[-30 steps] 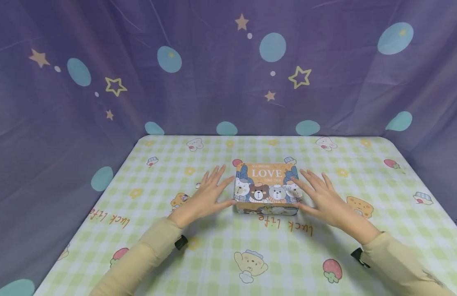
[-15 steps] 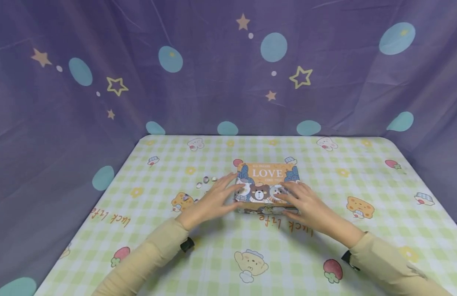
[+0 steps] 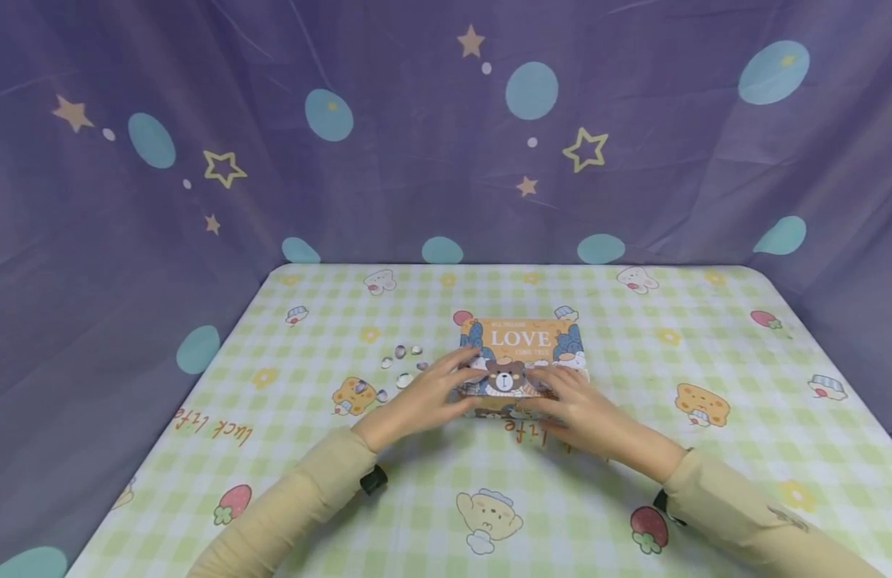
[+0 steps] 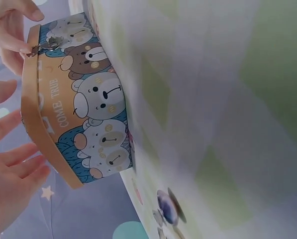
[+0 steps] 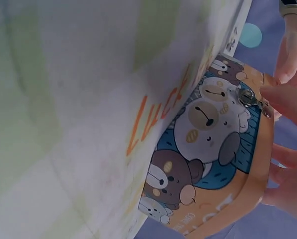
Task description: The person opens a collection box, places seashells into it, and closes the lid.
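A small lidded box (image 3: 521,339) with an orange top, cartoon bears and the word LOVE rests on the table. Its front bears a metal clasp (image 5: 247,97), seen close in both wrist views. My left hand (image 3: 420,397) lies over the box's left part, fingers spread on the lid and thumb by the front edge. From the right, my right hand (image 3: 593,413) reaches over the lid with relaxed fingers. The right thumb is right at the clasp in the right wrist view. The lid is down, so the inside is hidden.
Several small shiny purple and clear stones (image 3: 405,380) lie left of the box, close to my left hand. The table wears a green checked cloth (image 3: 706,498) with printed cartoons. A purple curtain (image 3: 388,193) hangs behind it.
Both hands have come inward from the box's sides onto its lid and front, the right one moving farther left. The stones beside the left hand show more fully now. The box stays put.
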A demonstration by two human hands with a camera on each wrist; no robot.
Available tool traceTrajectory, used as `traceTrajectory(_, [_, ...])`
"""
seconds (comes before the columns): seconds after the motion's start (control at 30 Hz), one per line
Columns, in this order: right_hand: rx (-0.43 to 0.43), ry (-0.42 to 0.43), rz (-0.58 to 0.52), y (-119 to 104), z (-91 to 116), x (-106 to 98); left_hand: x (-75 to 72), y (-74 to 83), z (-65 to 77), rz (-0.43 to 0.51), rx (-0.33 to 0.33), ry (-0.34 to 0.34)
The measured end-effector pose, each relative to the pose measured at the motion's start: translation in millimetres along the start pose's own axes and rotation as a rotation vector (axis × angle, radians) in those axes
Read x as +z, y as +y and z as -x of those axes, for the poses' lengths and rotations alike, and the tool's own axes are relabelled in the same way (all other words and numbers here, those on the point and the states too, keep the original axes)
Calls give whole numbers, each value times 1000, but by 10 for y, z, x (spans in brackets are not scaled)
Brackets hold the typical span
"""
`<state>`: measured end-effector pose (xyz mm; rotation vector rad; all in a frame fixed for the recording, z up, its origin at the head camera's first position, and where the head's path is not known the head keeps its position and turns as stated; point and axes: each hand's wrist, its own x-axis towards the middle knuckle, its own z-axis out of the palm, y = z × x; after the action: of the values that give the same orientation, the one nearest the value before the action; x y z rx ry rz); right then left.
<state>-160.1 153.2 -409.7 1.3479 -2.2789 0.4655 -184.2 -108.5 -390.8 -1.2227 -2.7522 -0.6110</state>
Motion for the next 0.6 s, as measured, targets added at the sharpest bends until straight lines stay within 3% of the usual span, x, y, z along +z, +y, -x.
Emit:
traceTrajectory(0.13, [3,-29,5,2,-21,31,23,-11,4,-7,8,-1])
traceTrajectory(0.4, [-37,-58,152,41,-46,116,40,-33,5,-8,21,15])
traceTrajectory(0.6, [-37,-68,200,37,-65,147,29,-33,4,5,14,10])
